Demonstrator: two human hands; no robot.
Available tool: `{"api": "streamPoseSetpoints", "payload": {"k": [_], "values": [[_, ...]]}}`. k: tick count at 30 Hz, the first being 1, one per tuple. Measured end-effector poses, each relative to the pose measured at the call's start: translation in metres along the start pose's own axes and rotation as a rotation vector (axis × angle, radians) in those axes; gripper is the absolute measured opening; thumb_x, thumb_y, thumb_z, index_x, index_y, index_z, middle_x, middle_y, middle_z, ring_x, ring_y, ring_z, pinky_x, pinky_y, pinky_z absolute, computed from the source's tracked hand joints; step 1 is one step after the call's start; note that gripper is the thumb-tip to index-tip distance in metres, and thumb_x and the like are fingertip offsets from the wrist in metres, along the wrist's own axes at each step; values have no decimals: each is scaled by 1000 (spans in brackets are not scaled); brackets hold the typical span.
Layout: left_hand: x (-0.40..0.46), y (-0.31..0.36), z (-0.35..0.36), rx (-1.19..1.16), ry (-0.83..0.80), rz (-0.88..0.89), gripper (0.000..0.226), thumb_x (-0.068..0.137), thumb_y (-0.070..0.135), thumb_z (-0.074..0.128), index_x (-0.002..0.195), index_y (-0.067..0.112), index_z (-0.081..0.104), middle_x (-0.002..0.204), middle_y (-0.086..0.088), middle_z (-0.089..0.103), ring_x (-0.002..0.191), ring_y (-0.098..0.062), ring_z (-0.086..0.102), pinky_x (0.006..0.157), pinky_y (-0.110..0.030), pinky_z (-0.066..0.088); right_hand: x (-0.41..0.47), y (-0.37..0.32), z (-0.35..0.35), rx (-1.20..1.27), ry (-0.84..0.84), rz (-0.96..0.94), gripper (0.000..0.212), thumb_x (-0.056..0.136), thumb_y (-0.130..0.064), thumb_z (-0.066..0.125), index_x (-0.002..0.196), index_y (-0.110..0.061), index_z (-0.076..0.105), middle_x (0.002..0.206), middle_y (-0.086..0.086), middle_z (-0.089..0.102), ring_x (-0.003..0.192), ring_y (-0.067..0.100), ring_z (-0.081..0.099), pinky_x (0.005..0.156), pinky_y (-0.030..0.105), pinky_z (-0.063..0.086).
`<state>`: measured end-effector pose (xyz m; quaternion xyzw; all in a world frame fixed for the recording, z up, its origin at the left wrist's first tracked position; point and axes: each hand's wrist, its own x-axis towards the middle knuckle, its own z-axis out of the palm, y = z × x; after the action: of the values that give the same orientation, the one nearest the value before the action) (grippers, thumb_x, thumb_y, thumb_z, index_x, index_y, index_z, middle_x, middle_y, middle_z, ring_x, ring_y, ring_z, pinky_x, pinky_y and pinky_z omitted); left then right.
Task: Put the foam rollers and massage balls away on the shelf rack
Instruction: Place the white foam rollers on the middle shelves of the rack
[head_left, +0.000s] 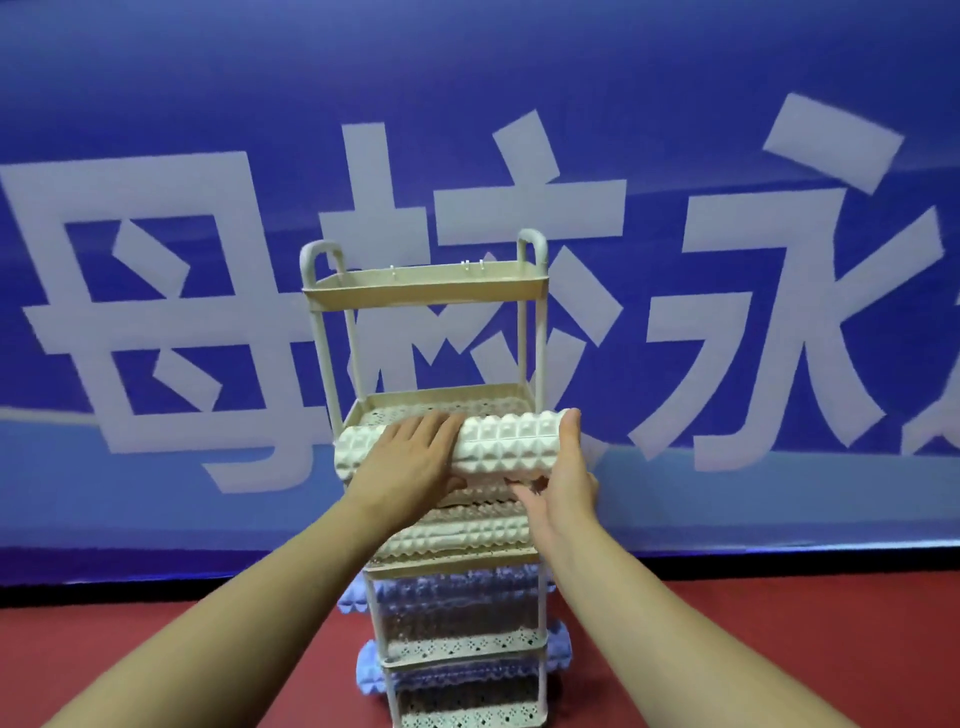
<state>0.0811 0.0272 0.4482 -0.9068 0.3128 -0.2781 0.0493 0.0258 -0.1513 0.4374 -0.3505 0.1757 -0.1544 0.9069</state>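
Observation:
A cream shelf rack (426, 291) with several tiers stands in front of me. A white knobbed foam roller (506, 447) lies crosswise at the front edge of the second tier. My left hand (410, 457) lies flat over its left half. My right hand (566, 478) cups its right end from below, thumb up against the end face. Another white roller (457, 535) rests on the tier beneath. Lilac-blue rollers (371, 670) fill the two lowest tiers, their ends sticking out past the posts. No massage balls are in view.
A blue banner with large white characters (208, 312) hangs right behind the rack. The floor (156, 639) is red. The rack's top tray (431, 283) has two loop handles above it.

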Motion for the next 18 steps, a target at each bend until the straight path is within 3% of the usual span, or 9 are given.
{"api": "streamPoseSetpoints", "payload": {"k": [4, 6, 9, 13, 18], "values": [[26, -26, 0, 76, 4, -2, 87, 87, 55, 66, 151, 4, 37, 139, -13, 55, 119, -34, 57, 95, -46, 51, 20, -15, 26, -91, -141, 7, 78, 76, -67, 71, 135, -17, 60, 118, 5, 74, 105, 25, 72, 88, 47, 59], [39, -39, 2, 99, 4, 9, 87, 89, 53, 66, 152, 3, 35, 138, -13, 55, 116, -34, 57, 92, -46, 51, 28, -26, 37, -159, -180, 34, 83, 73, -67, 70, 137, -15, 58, 121, 7, 72, 109, 25, 70, 94, 46, 56], [58, -55, 7, 117, -10, 30, 86, 88, 51, 67, 151, 3, 34, 136, -13, 56, 114, -34, 59, 87, -45, 53, 40, -39, 45, -256, -217, 93, 77, 84, -61, 67, 141, -11, 52, 127, 11, 67, 114, 29, 66, 105, 47, 50], [85, -68, 12, 109, -61, 49, 89, 89, 54, 65, 154, 4, 30, 143, -13, 52, 122, -34, 56, 93, -45, 52, 55, -51, 43, -429, -248, 168, 77, 94, -60, 58, 153, -14, 39, 143, 17, 55, 115, 35, 66, 104, 48, 52], [109, -72, 21, 107, -161, 65, 87, 95, 57, 55, 155, 6, 18, 148, -10, 44, 126, -30, 50, 94, -44, 52, 59, -55, 27, -620, -264, 183, 73, 98, -60, 49, 157, -21, 31, 137, 15, 59, 109, 32, 69, 101, 49, 54]]}}
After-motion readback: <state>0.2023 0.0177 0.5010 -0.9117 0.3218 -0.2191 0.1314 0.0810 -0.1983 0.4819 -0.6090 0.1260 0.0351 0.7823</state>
